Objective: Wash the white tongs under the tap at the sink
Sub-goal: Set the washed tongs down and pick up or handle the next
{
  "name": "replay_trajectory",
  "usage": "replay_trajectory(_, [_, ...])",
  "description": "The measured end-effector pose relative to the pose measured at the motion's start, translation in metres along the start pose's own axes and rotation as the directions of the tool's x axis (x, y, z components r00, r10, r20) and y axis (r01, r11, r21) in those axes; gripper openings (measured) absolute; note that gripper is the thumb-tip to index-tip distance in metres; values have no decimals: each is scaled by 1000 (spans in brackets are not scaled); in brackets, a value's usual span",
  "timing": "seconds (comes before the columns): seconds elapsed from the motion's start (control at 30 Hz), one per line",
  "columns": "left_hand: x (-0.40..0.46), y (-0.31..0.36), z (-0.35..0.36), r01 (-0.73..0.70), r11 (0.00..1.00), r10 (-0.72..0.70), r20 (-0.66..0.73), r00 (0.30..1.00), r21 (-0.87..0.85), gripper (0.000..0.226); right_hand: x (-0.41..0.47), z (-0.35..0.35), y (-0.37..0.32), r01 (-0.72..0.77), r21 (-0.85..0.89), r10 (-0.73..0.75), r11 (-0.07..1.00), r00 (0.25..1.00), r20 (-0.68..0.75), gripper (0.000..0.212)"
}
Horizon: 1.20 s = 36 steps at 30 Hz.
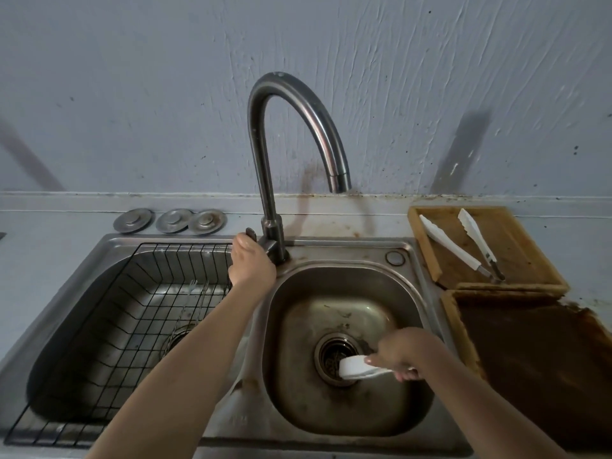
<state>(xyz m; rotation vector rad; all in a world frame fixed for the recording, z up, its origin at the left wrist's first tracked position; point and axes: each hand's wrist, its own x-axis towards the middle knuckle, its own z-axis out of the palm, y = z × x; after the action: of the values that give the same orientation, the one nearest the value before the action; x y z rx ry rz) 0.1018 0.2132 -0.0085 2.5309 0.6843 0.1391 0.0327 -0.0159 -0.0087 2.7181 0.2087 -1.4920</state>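
My left hand (pixel 250 263) closes on the tap lever (pixel 250 234) to start water; my right hand (pixel 402 354) grips white tongs (pixel 356 366), probably shut, above the sink (pixel 331 250) drain (pixel 336 357).

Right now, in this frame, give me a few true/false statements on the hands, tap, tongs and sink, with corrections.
1. The left hand is on the tap handle. True.
2. Water is running from the spout. False: no stream shows below it.
3. The right hand holds white tongs over the drain of the right basin. True.
4. The wooden tray on the right is bare. False: a second pair of tongs lies in it.
5. A wire rack sits in the left basin. True.
6. Three metal lids lie inside the right basin. False: they lie on the counter behind the left basin.
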Motion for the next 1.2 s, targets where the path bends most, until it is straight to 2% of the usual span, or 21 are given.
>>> replay_trajectory(0.13, [-3, 2, -2, 21, 1000, -21, -5, 1000, -21, 51, -8, 4, 3, -15, -35, 16, 999, 999, 39, 59])
replay_trajectory(0.2, [-4, 2, -1, 20, 999, -20, -23, 1000, -26, 46, -12, 1, 8, 17, 27, -18, 999, 999, 40, 60])
replay_trajectory(0.27, [-4, 1, 5, 78, 993, -80, -23, 997, -85, 47, -13, -6, 21, 64, 234, -48, 970, 996, -72, 53])
replay_trajectory(0.3, [-6, 2, 9, 160, 972, -165, -15, 986, -174, 52, -14, -10, 30, 95, 355, -38, 930, 986, -163, 51])
replay_trajectory(0.37, [-16, 17, 18, 331, 876, -347, 18, 938, -351, 67, -20, -21, 53, 184, 489, 24, 853, 921, -389, 59])
replay_trajectory(0.4, [-24, 25, 27, 350, 851, -380, 1, 925, -391, 72, -20, -27, 64, 229, 524, 75, 821, 866, -495, 64])
replay_trajectory(0.47, [-48, 51, 48, 231, 885, -277, -59, 959, -404, 73, -18, -38, 93, 306, 578, 210, 757, 723, -658, 64])
replay_trajectory(0.53, [-71, 77, 65, -34, 942, 3, -95, 995, -335, 63, -12, -48, 121, 350, 606, 334, 714, 590, -735, 67])
replay_trajectory(0.6, [-84, 106, 73, -337, 889, 320, -108, 941, -310, 51, -5, -53, 144, 367, 605, 415, 706, 477, -774, 73])
replay_trajectory(0.67, [-89, 136, 76, -534, 786, 564, 8, 826, -311, 41, 0, -56, 161, 340, 597, 467, 727, 394, -792, 76])
replay_trajectory(0.77, [-90, 175, 87, -663, 705, 709, 236, 664, -253, 38, 8, -59, 180, 288, 636, 528, 715, 374, -763, 75])
replay_trajectory(0.87, [-86, 193, 103, -732, 659, 734, 354, 579, -169, 37, 21, -62, 193, 224, 656, 553, 720, 386, -738, 73])
replay_trajectory(1.0, [-79, 197, 124, -803, 596, 729, 425, 536, -10, 39, 43, -72, 203, 132, 627, 541, 768, 390, -745, 74])
replay_trajectory(1.13, [-73, 200, 131, -793, 609, 728, 409, 550, -19, 37, 56, -87, 212, 54, 622, 554, 781, 402, -729, 73])
replay_trajectory(1.2, [-73, 202, 132, -780, 625, 715, 417, 561, -22, 34, 60, -90, 214, 30, 618, 547, 785, 433, -716, 74])
